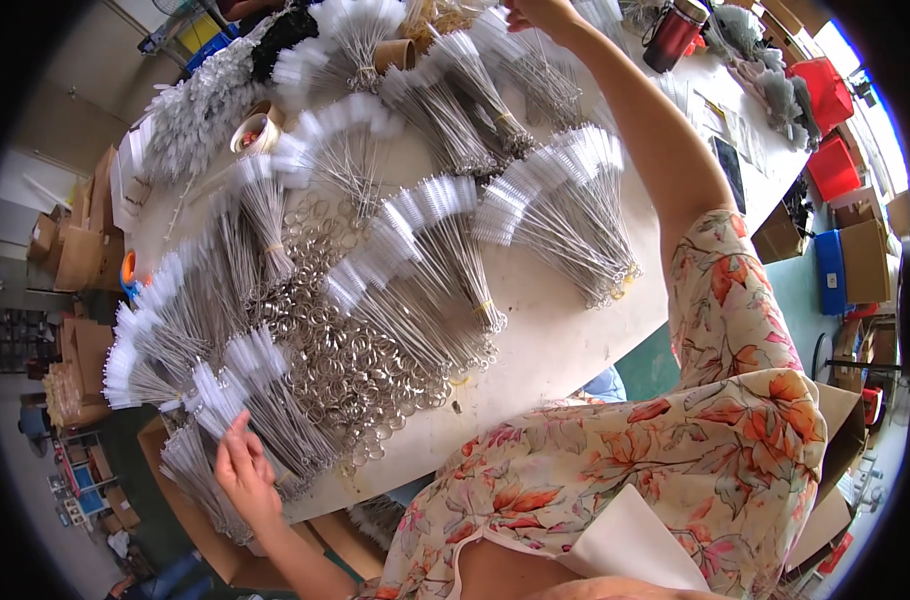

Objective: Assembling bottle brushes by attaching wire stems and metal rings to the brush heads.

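**Two hands among brush bundles**

A pale bench [565,330] fills the view, bending toward the rim. Banded bundles of wire brushes [565,210] with white bristle tips fan across most of it. A heap of metal rings [345,350] lies in the middle, between the bundles. A red jug [672,35] stands at the far edge, near red bins [830,100] beyond the bench. A tape roll [255,130] sits at the far left among the brushes.

The right hand [540,12] reaches far across the bench to the bundles at the top edge; it is cut off by the frame, so I cannot tell its grip. The left hand [243,470] is at the near left edge, fingers loosely spread and touching the near bundle [260,400], whose white tips lie just above it. It does not close on anything.
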### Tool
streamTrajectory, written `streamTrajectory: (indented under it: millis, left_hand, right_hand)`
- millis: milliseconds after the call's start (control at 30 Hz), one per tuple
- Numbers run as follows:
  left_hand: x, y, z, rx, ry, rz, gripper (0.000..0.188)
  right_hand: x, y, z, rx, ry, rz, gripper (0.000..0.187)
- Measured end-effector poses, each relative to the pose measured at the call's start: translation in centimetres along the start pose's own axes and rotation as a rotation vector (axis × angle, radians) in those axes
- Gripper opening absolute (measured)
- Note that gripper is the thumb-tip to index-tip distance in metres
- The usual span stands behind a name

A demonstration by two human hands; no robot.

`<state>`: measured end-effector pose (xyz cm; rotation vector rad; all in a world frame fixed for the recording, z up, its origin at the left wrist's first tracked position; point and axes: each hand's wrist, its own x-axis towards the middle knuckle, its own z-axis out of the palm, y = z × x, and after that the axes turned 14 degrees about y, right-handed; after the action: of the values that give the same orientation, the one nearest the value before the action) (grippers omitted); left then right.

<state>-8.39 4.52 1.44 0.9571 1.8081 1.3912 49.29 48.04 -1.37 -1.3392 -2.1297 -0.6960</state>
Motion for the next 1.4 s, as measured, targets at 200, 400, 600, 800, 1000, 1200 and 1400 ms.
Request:
streamTrajectory:
  millis: [200,400,600,800,1000,1200,1400]
  left_hand:
    - [-2.1,-3.2,0.0,-0.193,0.029,-0.237,0.031]
    - [-3.2,-2.8,1.7,-0.174,0.018,-0.313,0.029]
    - [-3.0,-1.5,4.5,-0.076,-0.037,-0.098,0.028]
    - [-3.5,2.1,12.1,-0.231,-0.27,0.228,0.02]
    - [-4.4,1.5,17.3,-0.308,-0.177,0.427,0.009]
    - [-6.2,-0.4,13.8,-0.01,-0.007,0.891,0.009]
    - [-9.7,-6.4,15.9,-0.013,-0.104,1.179,0.028]
  right_hand:
    - [-1.7,-7.1,-0.7,0.015,-0.002,0.599,0.024]
    - [-2.9,-6.6,-1.8,-0.087,-0.146,0.71,0.021]
    - [-1.3,-6.3,-8.5,-0.297,0.34,-0.017,0.011]
    - [-3.4,-24.1,-16.4,1.624,-0.037,0.636,0.031]
    - [-9.6,-38.9,-22.4,1.553,-0.619,0.747,0.028]
    - [-16.4,-38.0,-19.4,1.606,-0.284,0.87,0.029]
    - [-19.6,-40.4,-19.1,2.347,-0.35,1.555,0.021]
